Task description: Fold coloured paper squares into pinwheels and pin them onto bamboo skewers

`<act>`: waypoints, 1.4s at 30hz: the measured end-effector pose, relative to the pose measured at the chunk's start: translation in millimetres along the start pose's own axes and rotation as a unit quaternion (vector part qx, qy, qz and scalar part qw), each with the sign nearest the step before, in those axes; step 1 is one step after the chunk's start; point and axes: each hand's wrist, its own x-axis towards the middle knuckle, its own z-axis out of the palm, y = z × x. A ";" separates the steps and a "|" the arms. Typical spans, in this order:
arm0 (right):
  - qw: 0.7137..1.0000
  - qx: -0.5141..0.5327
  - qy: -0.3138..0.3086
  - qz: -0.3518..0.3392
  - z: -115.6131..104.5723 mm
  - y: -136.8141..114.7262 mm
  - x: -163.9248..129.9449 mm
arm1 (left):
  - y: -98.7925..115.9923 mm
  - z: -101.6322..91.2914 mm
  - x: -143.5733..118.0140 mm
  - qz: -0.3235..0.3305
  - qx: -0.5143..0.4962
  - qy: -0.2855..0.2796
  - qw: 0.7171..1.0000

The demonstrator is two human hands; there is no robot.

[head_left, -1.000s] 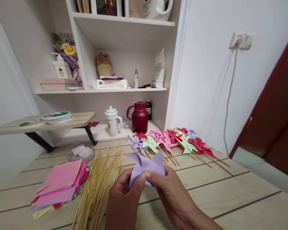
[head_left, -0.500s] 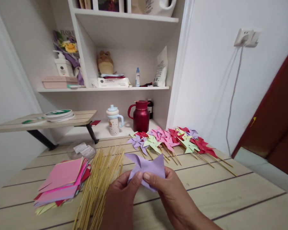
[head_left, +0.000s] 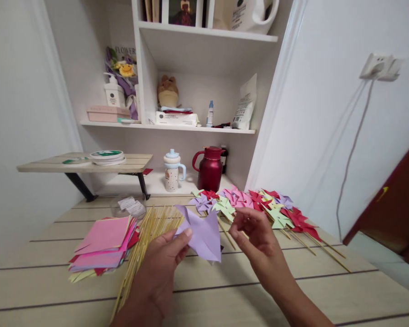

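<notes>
Left hand (head_left: 160, 268) pinching folded lilac paper pinwheel blade (head_left: 202, 232), lower centre of frame, above pale wooden tabletop (head_left: 245, 295). Right hand (head_left: 255, 238) just right, off paper, fingers loosely curled, empty. Bundle of bamboo skewers (head_left: 146, 240) lower left.

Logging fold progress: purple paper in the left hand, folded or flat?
Folded. The purple paper shows raised pointed flaps and creases, pinched by the left hand; the right hand is off it.
</notes>
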 end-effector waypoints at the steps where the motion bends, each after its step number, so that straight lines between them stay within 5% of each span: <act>1: 0.998 -0.036 -0.023 -0.053 -1.4 -1.1 -0.3 | 1.3 -2.4 1.2 -0.006 -0.004 -0.005 1.000; 4: 0.970 -0.139 -0.126 -0.157 -2.4 -7.9 -2.6 | 3.1 -6.1 1.9 -0.019 -0.005 -0.024 1.000; 7: 0.948 -0.190 -0.190 -0.170 -0.6 -12.2 -3.9 | 2.7 -4.4 -0.5 -0.011 -0.002 -0.054 0.998; 15: 0.977 -0.123 -0.129 -0.116 -0.2 -6.7 -0.1 | -1.9 -1.5 0.7 0.012 0.021 -0.075 0.997; 27: 0.994 -0.044 -0.079 0.058 7.6 -7.4 -5.3 | -0.5 6.4 -8.2 0.035 0.094 -0.046 0.994; 42: 0.986 -0.164 -0.022 0.027 17.0 -20.7 -9.8 | -7.3 7.3 -5.2 0.057 0.182 0.016 0.981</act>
